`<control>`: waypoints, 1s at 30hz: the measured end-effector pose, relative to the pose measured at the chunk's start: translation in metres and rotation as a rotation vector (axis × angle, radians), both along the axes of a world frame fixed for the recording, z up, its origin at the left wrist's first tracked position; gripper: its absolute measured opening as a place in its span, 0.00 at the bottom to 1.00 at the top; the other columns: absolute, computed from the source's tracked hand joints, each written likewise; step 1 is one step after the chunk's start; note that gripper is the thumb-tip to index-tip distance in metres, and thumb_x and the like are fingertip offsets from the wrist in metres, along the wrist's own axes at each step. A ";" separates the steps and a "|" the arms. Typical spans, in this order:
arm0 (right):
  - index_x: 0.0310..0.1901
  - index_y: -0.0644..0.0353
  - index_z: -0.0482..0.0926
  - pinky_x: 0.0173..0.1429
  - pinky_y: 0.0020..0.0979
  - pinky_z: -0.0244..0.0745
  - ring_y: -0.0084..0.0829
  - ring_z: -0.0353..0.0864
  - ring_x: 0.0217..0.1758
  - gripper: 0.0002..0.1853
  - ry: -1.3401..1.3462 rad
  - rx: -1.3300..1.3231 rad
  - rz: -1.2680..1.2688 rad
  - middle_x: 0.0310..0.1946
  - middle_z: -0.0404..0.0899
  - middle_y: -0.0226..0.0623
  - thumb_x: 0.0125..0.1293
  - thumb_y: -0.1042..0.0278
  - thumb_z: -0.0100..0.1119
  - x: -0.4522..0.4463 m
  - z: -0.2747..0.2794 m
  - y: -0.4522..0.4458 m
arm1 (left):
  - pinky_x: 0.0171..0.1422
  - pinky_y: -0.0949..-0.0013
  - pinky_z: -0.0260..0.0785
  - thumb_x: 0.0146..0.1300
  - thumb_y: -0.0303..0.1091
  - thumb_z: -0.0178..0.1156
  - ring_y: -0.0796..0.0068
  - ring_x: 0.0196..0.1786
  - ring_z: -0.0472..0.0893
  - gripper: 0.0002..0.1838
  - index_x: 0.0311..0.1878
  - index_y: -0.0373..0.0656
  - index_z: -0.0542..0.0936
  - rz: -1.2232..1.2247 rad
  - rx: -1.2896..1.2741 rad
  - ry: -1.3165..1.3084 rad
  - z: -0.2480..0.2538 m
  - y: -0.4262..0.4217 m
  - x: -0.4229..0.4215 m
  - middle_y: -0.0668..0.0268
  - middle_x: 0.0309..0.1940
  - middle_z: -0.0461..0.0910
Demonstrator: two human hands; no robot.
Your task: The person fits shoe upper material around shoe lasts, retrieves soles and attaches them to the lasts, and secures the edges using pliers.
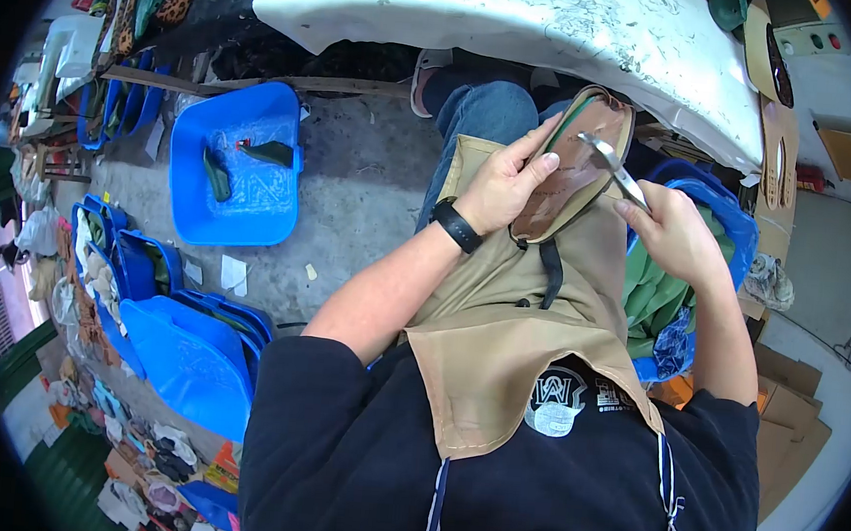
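Note:
On the lap, over a tan apron [483,353], lies a shoe piece [562,181] with its brown inner face up and a dark strap hanging from its lower end. My left hand [507,184] is closed round its left edge, thumb on top. A metal tool [618,170], like a hammer or pincers, has its head over the upper part of the brown face. My right hand [667,228] is closed round the handle of this tool, to the right of the shoe piece. Whether the tool head touches the surface cannot be made out.
A blue tub [234,225] with green pieces stands on the floor at left. More blue tubs [187,362] are stacked lower left. A blue bin with green material [651,281] is at right. A white-covered table [522,16] crosses the top; insoles [777,157] hang at its right end.

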State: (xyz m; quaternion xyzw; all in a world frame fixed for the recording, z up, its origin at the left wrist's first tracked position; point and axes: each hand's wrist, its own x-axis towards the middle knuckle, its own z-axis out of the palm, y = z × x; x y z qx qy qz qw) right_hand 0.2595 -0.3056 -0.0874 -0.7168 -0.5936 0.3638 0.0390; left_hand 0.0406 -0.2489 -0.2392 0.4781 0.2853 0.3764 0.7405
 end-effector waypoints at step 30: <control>0.31 0.66 0.75 0.36 0.50 0.74 0.58 0.78 0.26 0.16 -0.330 0.030 0.285 0.24 0.81 0.53 0.71 0.63 0.64 -0.007 0.004 0.013 | 0.64 0.63 0.75 0.73 0.26 0.60 0.53 0.61 0.85 0.23 0.68 0.46 0.69 0.171 0.412 0.401 0.005 -0.014 0.009 0.53 0.64 0.81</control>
